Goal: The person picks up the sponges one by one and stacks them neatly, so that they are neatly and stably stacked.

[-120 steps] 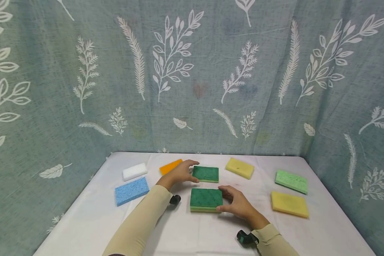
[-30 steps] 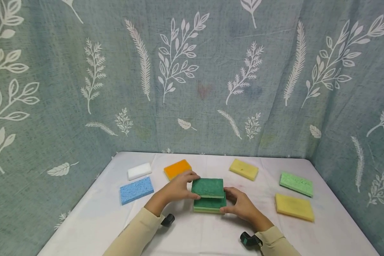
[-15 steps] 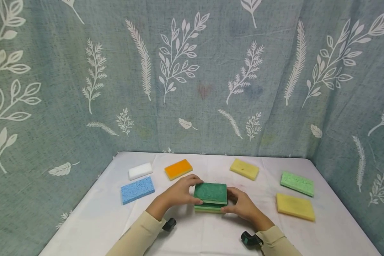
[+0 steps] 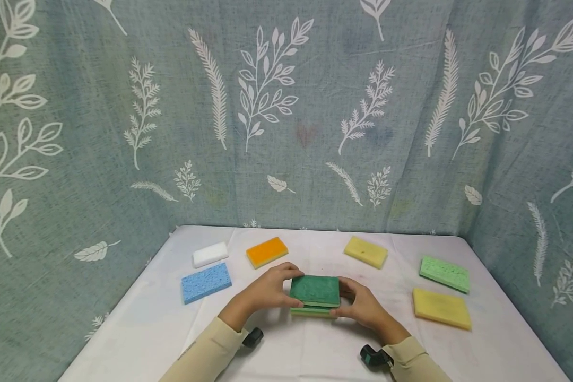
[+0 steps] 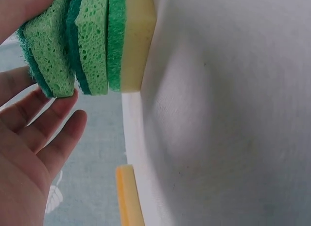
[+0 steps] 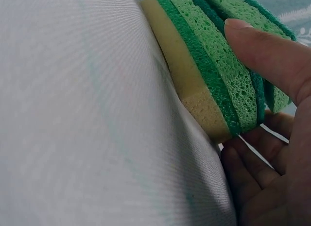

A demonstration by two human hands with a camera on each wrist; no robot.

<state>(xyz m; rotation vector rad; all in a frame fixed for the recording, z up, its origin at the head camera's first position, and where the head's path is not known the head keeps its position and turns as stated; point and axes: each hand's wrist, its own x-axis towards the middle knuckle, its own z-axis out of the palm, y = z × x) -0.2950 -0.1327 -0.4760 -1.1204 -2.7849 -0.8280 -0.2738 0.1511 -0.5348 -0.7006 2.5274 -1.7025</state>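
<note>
Counter (image 4: 124, 345), left to right: a blue sponge (image 4: 206, 283) lies flat, then the left hand (image 4: 270, 289) pinches a green-topped sponge (image 4: 314, 290) over two stacked sponges (image 4: 312, 313). The right hand (image 4: 364, 306) grips that central stack's right end; beyond it lies a yellow sponge (image 4: 441, 309).

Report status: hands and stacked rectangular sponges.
Left hand pinches top two-tone green rectangular sponge. Right hand grips green-and-yellow sponge stack beneath. Nothing visible in the way.
</note>
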